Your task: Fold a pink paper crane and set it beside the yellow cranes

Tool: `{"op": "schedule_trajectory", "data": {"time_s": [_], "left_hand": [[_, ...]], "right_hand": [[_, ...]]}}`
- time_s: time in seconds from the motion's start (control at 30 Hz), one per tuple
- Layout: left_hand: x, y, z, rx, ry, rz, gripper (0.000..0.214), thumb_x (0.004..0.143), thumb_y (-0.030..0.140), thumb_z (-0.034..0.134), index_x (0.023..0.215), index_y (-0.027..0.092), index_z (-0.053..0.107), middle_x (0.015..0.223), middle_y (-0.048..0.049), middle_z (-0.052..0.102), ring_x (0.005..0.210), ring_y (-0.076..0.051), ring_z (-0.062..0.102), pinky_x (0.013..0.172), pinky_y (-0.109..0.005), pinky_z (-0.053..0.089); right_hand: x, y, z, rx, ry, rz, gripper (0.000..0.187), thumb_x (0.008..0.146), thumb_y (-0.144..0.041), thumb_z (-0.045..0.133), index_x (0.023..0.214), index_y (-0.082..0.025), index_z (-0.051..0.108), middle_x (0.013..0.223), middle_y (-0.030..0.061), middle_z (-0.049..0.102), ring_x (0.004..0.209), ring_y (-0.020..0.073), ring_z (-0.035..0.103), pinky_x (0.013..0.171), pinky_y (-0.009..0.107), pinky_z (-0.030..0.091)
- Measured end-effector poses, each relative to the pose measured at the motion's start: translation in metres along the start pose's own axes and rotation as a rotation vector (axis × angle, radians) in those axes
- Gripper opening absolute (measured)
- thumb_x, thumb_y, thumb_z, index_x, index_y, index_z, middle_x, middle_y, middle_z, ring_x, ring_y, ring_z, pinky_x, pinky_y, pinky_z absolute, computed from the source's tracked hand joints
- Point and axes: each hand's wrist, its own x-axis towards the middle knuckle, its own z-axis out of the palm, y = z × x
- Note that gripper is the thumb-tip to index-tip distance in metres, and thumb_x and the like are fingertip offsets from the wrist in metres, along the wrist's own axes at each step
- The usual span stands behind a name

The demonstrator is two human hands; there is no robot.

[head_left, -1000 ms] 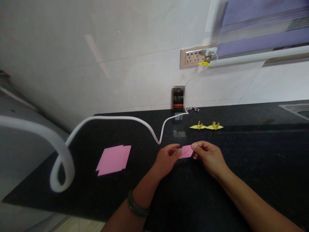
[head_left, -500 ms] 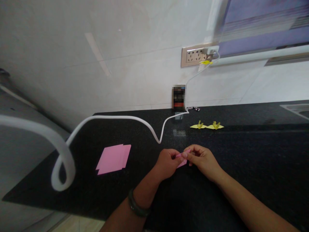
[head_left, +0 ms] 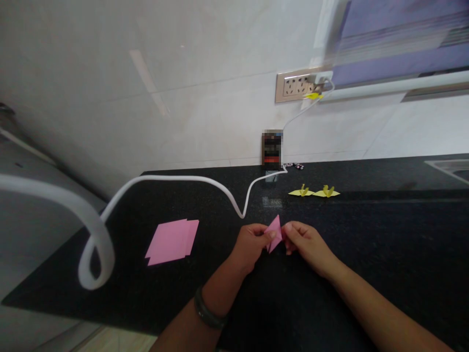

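From the left, the side edge of your counter [head_left: 384,234] slants back to the wall [head_left: 201,73], and a white looped tube [head_left: 103,239] crosses your view of it. Next lie overlapping pink sheets [head_left: 172,242], with dark surface between them and your left hand [head_left: 251,247]. Beyond your right hand [head_left: 309,242], the dark surface runs to a sink rim [head_left: 437,168].

Your left fingers pinch the folded pink paper [head_left: 274,228] between your hands, thumb on top. It is a slim diamond, long axis running away from you, far tip toward the wall and leaning slightly right. Your right fingers bunch at its right edge; whether they grip it, you cannot tell.

The counter is black and speckled. Behind your hands stand a pixelated device [head_left: 272,149], then two yellow folded birds [head_left: 327,192], then, upper right, a purple panel [head_left: 395,34].
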Motion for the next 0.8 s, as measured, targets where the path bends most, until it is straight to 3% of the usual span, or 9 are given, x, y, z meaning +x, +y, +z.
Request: {"op": "schedule_trajectory", "data": {"time_s": [0.13,0.33,0.57,0.8], "left_hand": [[0.002,-0.003,0.001,-0.112,0.021,-0.031,0.028,0.060,0.035,0.062,0.069,0.009,0.061,0.062,-0.0040,0.058,0.053,-0.010,0.050,0.054,-0.024,0.039],[0.001,-0.001,0.002,-0.187,0.044,-0.063,0.026,0.056,0.032,0.066,0.066,0.008,0.061,0.060,-0.0037,0.058,0.051,-0.010,0.050,0.054,-0.024,0.040],[0.002,-0.002,0.003,-0.218,0.101,-0.031,0.027,0.058,0.034,0.064,0.067,0.009,0.061,0.059,-0.0023,0.056,0.051,-0.009,0.048,0.054,-0.023,0.039],[0.003,-0.003,0.006,-0.354,0.126,-0.072,0.020,0.058,0.028,0.065,0.064,0.010,0.058,0.059,-0.0022,0.055,0.053,-0.009,0.050,0.055,-0.024,0.039]], "right_hand": [[-0.002,0.001,0.005,-0.180,-0.046,-0.051,0.029,0.073,-0.041,0.049,0.058,-0.016,0.050,0.047,-0.0040,0.046,0.041,0.0074,0.043,0.041,0.019,0.035],[-0.003,0.005,0.010,-0.277,0.013,-0.156,0.029,0.078,-0.037,0.044,0.057,-0.017,0.047,0.048,-0.0036,0.046,0.043,0.0086,0.043,0.044,0.020,0.035],[-0.001,0.006,0.017,-0.135,-0.012,-0.096,0.029,0.076,-0.042,0.045,0.066,-0.016,0.054,0.059,-0.0006,0.053,0.049,0.0098,0.049,0.047,0.021,0.040],[-0.002,0.006,0.020,-0.066,0.039,-0.071,0.028,0.075,-0.040,0.048,0.062,-0.016,0.055,0.053,-0.0026,0.050,0.045,0.0082,0.045,0.045,0.020,0.036]]}}
